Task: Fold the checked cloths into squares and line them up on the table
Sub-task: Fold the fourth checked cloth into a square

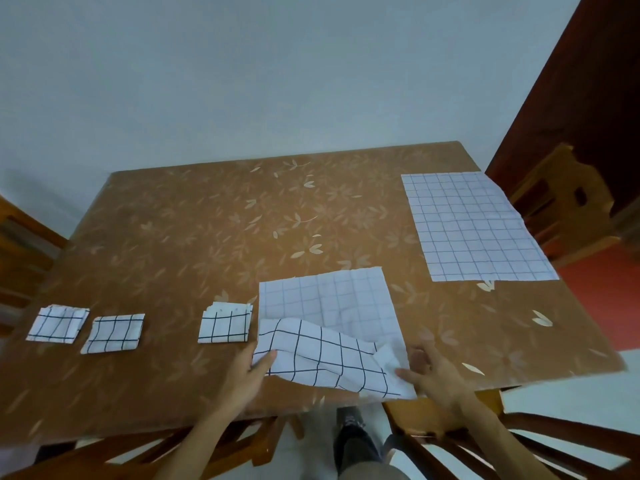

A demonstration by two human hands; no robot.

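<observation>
Checked cloth (329, 317) in front of me is only half folded. Three are done: the left square (57, 323), the middle square (114, 332) and the right square (225, 325) sit in a row on the near left of the desk (207, 237). The flat cloth (478, 226), far right, is not started. My left hand (247, 374) fingers (269, 357) pinch the checked cloth's near left corner; my right hand (438, 372) fingers pinch its near right corner.

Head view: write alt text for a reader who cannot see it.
The left hand and right hand grip the near edge of a half-folded checked cloth on a brown table. Three folded squares sit to its left; an unfolded cloth lies far right.
</observation>
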